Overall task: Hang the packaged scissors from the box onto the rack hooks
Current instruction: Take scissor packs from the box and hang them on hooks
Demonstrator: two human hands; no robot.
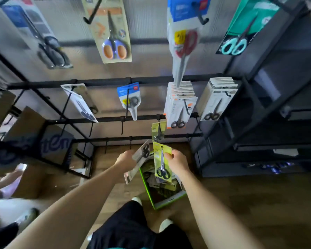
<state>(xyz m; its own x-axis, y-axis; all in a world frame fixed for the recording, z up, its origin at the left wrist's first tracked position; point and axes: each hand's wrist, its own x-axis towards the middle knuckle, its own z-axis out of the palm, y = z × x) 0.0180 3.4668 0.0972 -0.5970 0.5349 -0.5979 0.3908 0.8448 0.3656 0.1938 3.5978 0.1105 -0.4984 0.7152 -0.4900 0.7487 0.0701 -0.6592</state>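
Right hand (178,161) pinching yellow pack (162,161) upright, just below hook (159,124) (one yellow pack already hung); left hand (127,159) gripping grey pack (139,159) over box (149,193).

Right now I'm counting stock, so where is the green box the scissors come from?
In the head view the green box stands on the wooden floor, low centre, below both hands, just ahead of the person's feet, in front of the rack.

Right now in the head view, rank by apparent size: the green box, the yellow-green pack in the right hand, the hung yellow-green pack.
1. green box
2. pack in the right hand, nearer the camera
3. hung pack, farther off, so true size unsure
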